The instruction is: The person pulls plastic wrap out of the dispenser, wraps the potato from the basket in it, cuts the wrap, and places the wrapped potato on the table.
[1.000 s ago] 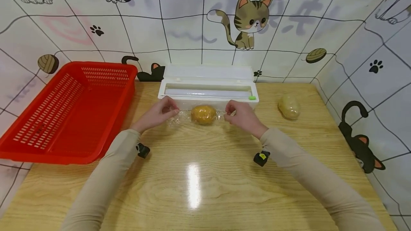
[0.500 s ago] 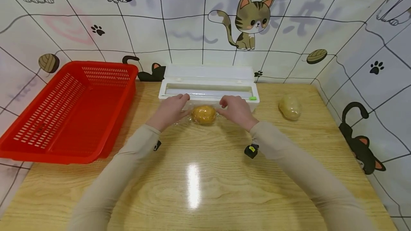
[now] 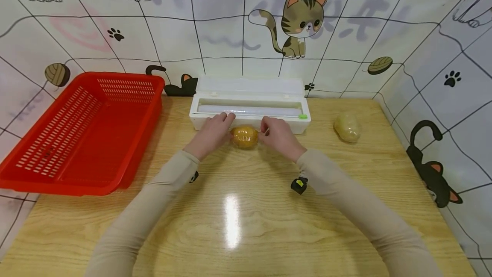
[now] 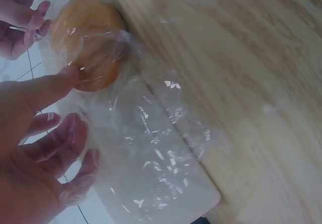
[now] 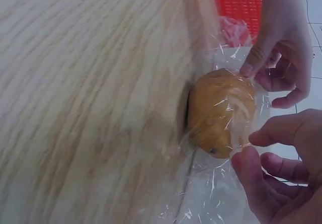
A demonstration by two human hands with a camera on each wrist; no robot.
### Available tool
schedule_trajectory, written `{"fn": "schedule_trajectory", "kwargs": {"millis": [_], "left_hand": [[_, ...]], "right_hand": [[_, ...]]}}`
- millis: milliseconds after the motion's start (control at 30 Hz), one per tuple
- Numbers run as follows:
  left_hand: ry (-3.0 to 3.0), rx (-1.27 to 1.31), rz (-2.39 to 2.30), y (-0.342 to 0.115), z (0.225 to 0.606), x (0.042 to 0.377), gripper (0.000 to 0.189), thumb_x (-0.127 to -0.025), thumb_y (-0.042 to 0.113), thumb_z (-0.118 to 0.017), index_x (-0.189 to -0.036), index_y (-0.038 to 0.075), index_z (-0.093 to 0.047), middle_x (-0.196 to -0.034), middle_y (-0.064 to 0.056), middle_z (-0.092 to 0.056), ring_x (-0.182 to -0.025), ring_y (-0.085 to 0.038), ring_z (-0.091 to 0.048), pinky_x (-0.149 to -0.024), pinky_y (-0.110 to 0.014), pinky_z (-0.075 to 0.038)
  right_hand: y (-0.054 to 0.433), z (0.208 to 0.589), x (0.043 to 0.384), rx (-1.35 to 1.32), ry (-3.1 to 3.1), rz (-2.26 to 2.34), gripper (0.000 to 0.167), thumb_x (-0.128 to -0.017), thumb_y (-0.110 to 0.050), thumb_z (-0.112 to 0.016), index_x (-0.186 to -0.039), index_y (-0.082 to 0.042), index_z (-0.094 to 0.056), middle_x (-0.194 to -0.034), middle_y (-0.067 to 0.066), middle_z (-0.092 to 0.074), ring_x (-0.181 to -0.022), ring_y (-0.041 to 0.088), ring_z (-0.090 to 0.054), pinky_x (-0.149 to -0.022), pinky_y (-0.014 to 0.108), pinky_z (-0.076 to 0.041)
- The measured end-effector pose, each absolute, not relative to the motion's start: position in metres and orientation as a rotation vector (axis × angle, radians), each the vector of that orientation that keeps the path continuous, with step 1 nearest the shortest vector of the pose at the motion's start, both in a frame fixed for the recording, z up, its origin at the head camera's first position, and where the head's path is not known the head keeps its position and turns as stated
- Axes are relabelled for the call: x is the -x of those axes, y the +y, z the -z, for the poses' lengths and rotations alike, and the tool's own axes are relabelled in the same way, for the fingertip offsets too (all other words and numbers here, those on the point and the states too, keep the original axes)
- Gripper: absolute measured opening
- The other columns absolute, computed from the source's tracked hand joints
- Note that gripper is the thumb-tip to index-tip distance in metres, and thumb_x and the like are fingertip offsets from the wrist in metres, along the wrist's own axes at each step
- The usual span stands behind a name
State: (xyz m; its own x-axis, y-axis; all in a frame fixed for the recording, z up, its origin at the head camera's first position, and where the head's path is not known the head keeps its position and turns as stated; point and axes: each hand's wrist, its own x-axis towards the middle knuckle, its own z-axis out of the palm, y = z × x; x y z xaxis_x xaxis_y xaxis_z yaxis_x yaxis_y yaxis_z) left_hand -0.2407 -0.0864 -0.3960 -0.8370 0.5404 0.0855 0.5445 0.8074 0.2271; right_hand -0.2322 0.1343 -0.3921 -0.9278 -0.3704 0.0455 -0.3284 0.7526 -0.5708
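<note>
An oval, orange-yellow fruit (image 3: 245, 137), covered in clear plastic wrap (image 4: 156, 133), sits before the white wrap dispenser (image 3: 247, 121). In the right wrist view a small dark spot shows at its near end. My left hand (image 3: 211, 135) is on the fruit's left side; its thumb touches the wrapped surface while the other fingers stay loose and apart, with film lying over them. At the right end, my right hand (image 3: 279, 137) pinches the wrap between thumb and forefinger, seen close up in the right wrist view. Loose film trails past the fruit in both wrist views.
The dispenser's lid (image 3: 250, 85) stands raised, showing a roll (image 3: 250, 110) inside and a green slider (image 3: 303, 116) at right. A red plastic basket (image 3: 96, 183) occupies the table's left. A pale yellowish wrapped item (image 3: 347, 127) lies to the right. Printed wall sheets border the back and side.
Both hands have moved inward from the wrap's outer ends to the fruit's sides. The left hand has turned over toward the dispenser, and its earlier pinch on the film is gone.
</note>
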Motion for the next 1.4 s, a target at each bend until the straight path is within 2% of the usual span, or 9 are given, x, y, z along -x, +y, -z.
{"fn": "schedule_trajectory", "kwargs": {"millis": [133,233,367,600,733,1000,1133,1267,1400], "left_hand": [[-2.932,0.936,0.372,-0.087,0.4,0.243,0.034,-0.088,0.012,-0.073,-0.111,0.001,-0.051,-0.096,-0.012,-0.056,-0.086,-0.027,-0.056,-0.074,-0.041,-0.047],[-2.896,0.986,0.336,-0.087,0.402,0.244,0.024,-0.088,0.011,-0.072,-0.102,0.002,-0.054,-0.09,-0.009,-0.056,-0.081,-0.025,-0.057,-0.073,-0.038,-0.048],[-2.864,1.029,0.345,-0.089,0.405,0.246,0.017,-0.09,0.013,-0.07,-0.098,0.006,-0.057,-0.089,-0.006,-0.057,-0.081,-0.024,-0.057,-0.076,-0.038,-0.047],[-2.744,1.126,0.252,-0.098,0.413,0.246,0.011,-0.094,0.015,-0.064,-0.1,0.011,-0.055,-0.09,-0.003,-0.058,-0.09,-0.024,-0.06,-0.082,-0.038,-0.046],[-2.692,1.161,0.142,-0.101,0.415,0.246,0.009,-0.094,0.015,-0.064,-0.098,0.011,-0.057,-0.089,-0.003,-0.057,-0.091,-0.024,-0.059,-0.083,-0.038,-0.046],[-2.584,1.232,-0.057,-0.103,0.418,0.244,0.007,-0.091,0.008,-0.066,-0.095,0.013,-0.063,-0.084,-0.002,-0.052,-0.083,-0.021,-0.054,-0.076,-0.033,-0.046],[-2.576,1.261,-0.094,-0.106,0.422,0.244,0.011,-0.091,0.008,-0.066,-0.101,0.012,-0.065,-0.093,-0.004,-0.058,-0.092,-0.023,-0.058,-0.087,-0.036,-0.047],[-2.643,1.278,0.029,-0.109,0.424,0.242,0.014,-0.093,0.011,-0.064,-0.106,0.009,-0.064,-0.107,-0.007,-0.061,-0.105,-0.027,-0.058,-0.098,-0.041,-0.042],[-2.681,1.291,0.224,-0.115,0.428,0.242,0.011,-0.092,0.012,-0.066,-0.102,0.006,-0.065,-0.107,-0.007,-0.064,-0.103,-0.027,-0.059,-0.098,-0.041,-0.041]], "right_hand": [[0.133,0.398,0.232,0.599,2.903,0.854,0.021,-0.084,-0.009,-0.072,-0.078,-0.005,-0.053,-0.074,0.006,-0.053,-0.068,0.02,-0.05,-0.062,0.032,-0.041],[0.131,0.401,0.231,0.637,2.948,0.769,0.024,-0.085,-0.011,-0.073,-0.074,-0.008,-0.052,-0.071,0.004,-0.05,-0.066,0.019,-0.046,-0.059,0.031,-0.039],[0.129,0.403,0.229,0.695,3.033,0.651,0.025,-0.087,-0.011,-0.072,-0.072,-0.009,-0.052,-0.07,0.003,-0.05,-0.066,0.019,-0.047,-0.059,0.031,-0.041],[0.126,0.409,0.223,0.811,3.176,0.487,0.011,-0.086,-0.008,-0.073,-0.08,-0.005,-0.063,-0.077,0.005,-0.056,-0.069,0.021,-0.055,-0.058,0.035,-0.048],[0.126,0.411,0.219,0.83,3.216,0.465,0.009,-0.086,-0.007,-0.073,-0.084,-0.004,-0.064,-0.079,0.006,-0.056,-0.067,0.021,-0.056,-0.054,0.035,-0.049],[0.129,0.417,0.216,0.824,3.244,0.485,0.008,-0.089,-0.011,-0.071,-0.085,-0.004,-0.068,-0.078,0.005,-0.058,-0.063,0.018,-0.057,-0.051,0.034,-0.049],[0.13,0.419,0.216,0.799,3.273,0.415,0.006,-0.087,-0.014,-0.073,-0.086,-0.008,-0.072,-0.081,0.003,-0.062,-0.07,0.019,-0.057,-0.051,0.034,-0.05],[0.131,0.42,0.217,0.814,3.304,0.386,0.006,-0.086,-0.016,-0.075,-0.086,-0.01,-0.074,-0.083,0.001,-0.066,-0.081,0.023,-0.051,-0.063,0.033,-0.048],[0.132,0.42,0.219,0.853,3.272,0.372,0.007,-0.087,-0.017,-0.074,-0.087,-0.01,-0.075,-0.085,0.002,-0.069,-0.089,0.024,-0.053,-0.078,0.036,-0.042]]}}
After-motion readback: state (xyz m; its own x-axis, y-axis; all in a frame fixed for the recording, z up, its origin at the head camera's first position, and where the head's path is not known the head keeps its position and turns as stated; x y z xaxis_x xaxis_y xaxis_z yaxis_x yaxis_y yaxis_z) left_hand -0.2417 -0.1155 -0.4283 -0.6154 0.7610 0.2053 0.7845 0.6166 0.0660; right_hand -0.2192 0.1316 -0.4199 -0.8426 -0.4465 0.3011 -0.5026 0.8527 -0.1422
